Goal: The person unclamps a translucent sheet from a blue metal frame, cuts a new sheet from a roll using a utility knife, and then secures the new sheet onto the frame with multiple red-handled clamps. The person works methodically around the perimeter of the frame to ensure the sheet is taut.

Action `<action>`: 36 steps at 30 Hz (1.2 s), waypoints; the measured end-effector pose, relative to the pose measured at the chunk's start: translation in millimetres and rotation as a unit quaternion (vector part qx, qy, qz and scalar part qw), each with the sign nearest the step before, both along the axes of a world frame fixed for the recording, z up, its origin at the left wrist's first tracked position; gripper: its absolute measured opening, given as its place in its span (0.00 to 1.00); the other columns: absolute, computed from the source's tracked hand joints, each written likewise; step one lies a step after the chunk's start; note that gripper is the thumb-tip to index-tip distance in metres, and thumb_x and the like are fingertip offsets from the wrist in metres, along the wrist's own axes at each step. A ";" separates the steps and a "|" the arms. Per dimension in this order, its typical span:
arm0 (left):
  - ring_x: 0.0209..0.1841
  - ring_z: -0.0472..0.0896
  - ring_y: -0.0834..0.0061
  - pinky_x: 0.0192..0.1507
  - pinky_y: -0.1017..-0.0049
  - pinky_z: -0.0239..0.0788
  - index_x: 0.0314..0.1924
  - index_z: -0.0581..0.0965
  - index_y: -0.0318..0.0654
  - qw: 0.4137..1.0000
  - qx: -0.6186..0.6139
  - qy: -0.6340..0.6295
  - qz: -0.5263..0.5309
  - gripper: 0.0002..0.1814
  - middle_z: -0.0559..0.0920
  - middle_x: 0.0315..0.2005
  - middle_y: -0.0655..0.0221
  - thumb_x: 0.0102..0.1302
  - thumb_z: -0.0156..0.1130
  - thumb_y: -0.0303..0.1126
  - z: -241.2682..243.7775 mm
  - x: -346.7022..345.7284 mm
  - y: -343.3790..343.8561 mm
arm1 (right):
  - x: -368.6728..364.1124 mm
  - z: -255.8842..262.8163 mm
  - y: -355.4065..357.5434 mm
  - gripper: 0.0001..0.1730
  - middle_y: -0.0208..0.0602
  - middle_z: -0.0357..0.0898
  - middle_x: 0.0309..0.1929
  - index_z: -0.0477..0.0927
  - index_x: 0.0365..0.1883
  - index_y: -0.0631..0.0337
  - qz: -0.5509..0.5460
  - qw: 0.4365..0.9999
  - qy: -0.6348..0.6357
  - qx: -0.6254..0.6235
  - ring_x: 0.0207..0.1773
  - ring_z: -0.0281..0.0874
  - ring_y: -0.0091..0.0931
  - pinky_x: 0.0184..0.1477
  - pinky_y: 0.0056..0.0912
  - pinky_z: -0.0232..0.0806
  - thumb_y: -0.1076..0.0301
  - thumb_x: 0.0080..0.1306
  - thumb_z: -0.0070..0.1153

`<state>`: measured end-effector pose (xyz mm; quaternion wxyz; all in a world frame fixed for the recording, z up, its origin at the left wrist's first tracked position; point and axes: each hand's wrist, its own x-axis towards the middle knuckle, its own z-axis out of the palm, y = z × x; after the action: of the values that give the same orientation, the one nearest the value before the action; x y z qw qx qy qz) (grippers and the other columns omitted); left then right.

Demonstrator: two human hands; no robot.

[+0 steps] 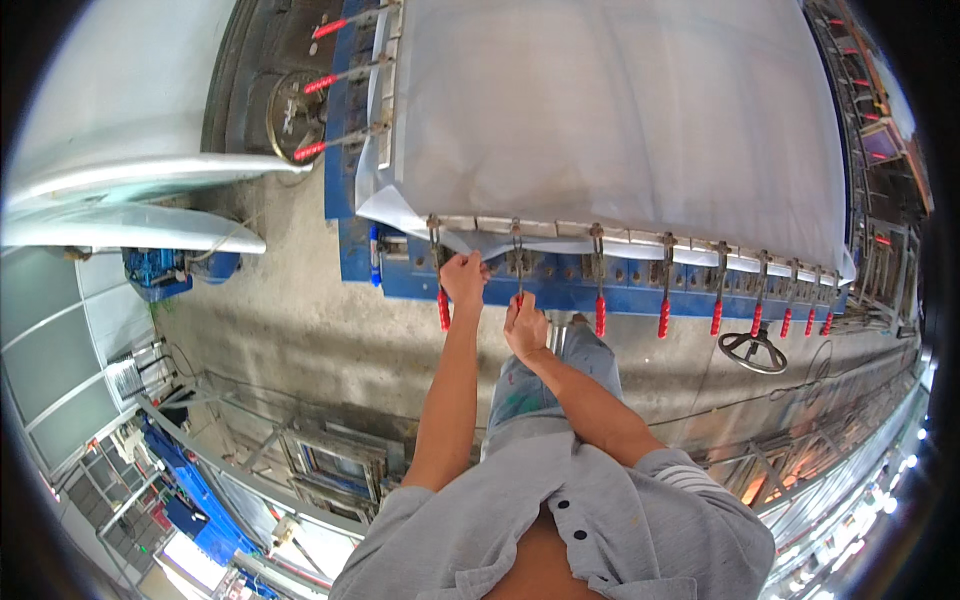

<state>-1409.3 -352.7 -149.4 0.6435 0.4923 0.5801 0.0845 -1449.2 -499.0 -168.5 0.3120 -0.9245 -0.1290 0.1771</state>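
A pale translucent mesh sheet lies stretched over a blue metal frame. Along its near edge runs a row of clamps with red ribbed handles, their jaws over jointed metal bars. My left hand pinches the sheet's loose edge between the two leftmost clamps of that row. Just right of it, my right hand is closed around the handle of the second clamp, most of the red grip hidden by my fingers. At the near left corner the sheet's edge is folded up.
More red-handled clamps line the left side, near a handwheel. A blue marker lies on the frame's left end. Another handwheel stands below the frame at right. White rolls or sheets reach in from the left. Wooden frames are behind me.
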 end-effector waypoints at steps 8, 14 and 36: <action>0.18 0.78 0.75 0.19 0.79 0.70 0.31 0.77 0.32 0.998 -0.019 -0.061 0.024 0.09 0.80 0.22 0.64 0.62 0.60 0.32 -10.3 -3.7 3.7 | 12.6 14.2 9.0 0.15 0.49 0.79 0.27 0.66 0.44 0.62 -0.010 0.999 0.042 0.022 0.28 0.79 0.46 0.29 0.52 0.69 0.59 0.68 0.47; 0.30 0.79 0.79 0.27 0.80 0.71 0.41 0.79 0.36 0.990 0.132 -0.043 0.019 0.11 0.81 0.30 0.69 0.62 0.59 0.34 12.5 -30.9 -28.2 | 40.0 28.3 -37.4 0.25 0.52 0.76 0.48 0.69 0.48 0.64 0.096 0.956 0.241 0.136 0.48 0.74 0.50 0.47 0.52 0.64 0.49 0.68 0.45; 0.47 0.77 0.76 0.52 0.75 0.67 0.47 0.76 0.28 0.789 0.070 -0.345 -0.504 0.19 0.80 0.43 0.63 0.59 0.68 0.32 138.7 211.0 -818.5 | -43.7 59.8 -944.2 0.15 0.38 0.79 0.25 0.77 0.37 0.68 -0.685 0.677 0.075 0.256 0.27 0.78 0.24 0.29 0.29 0.71 0.63 0.68 0.46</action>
<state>-1198.3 -1171.2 -10.7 0.7156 0.6966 -0.0184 -0.0476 -1492.9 -1443.2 -108.8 0.5794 -0.6214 0.5242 -0.0580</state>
